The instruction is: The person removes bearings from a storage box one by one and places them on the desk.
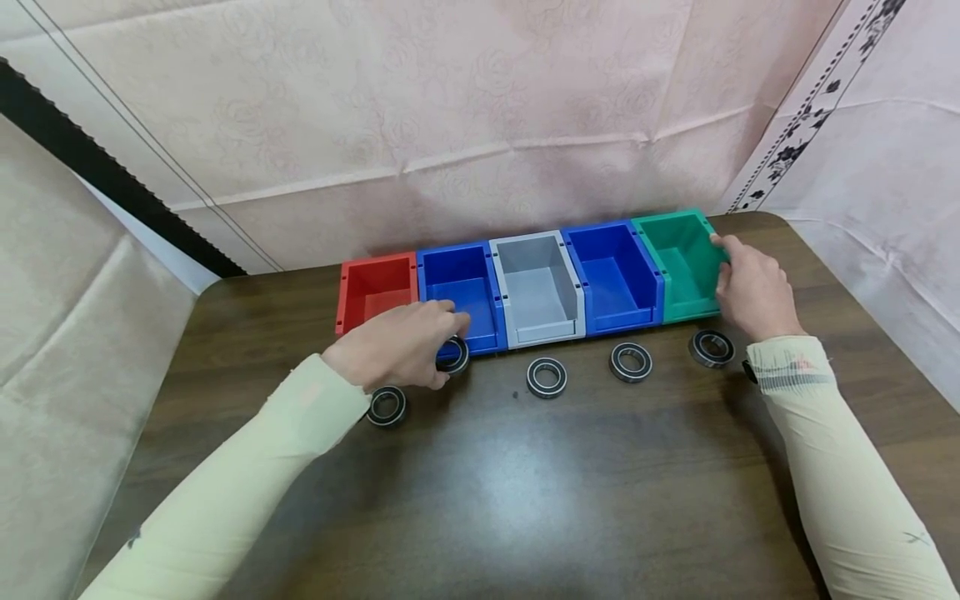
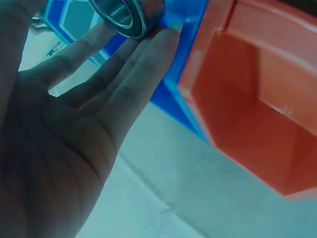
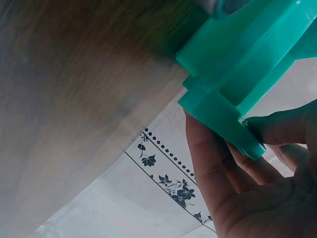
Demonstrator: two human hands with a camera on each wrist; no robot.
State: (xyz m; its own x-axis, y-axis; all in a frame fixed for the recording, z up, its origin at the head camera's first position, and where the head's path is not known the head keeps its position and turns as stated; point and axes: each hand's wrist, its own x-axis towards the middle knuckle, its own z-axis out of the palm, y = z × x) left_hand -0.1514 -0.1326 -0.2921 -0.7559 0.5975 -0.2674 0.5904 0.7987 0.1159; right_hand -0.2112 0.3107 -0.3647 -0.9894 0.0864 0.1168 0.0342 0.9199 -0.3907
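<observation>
Fingertips of the left hand lie nearly straight against a black-rimmed bearing ring, the thumb side hidden from the head view; in the left wrist view the ring sits at the tips of the extended fingers, the palm open toward the camera. That ring is on the table just in front of the left blue bin, at about eleven o'clock from the table's middle. The right hand has its fingers pressed along the outer wall of the green bin, at about two o'clock; the right wrist view shows fingers laid fairly straight against the green plastic edge, the thumb opposite on the rim.

Outward from there, five bins stand touching in a row against the back cloth: red bin, blue, grey bin, second blue bin, green. Four more rings lie in front: one by the left wrist, one before the grey bin, one before the second blue, one just beside the right wrist
</observation>
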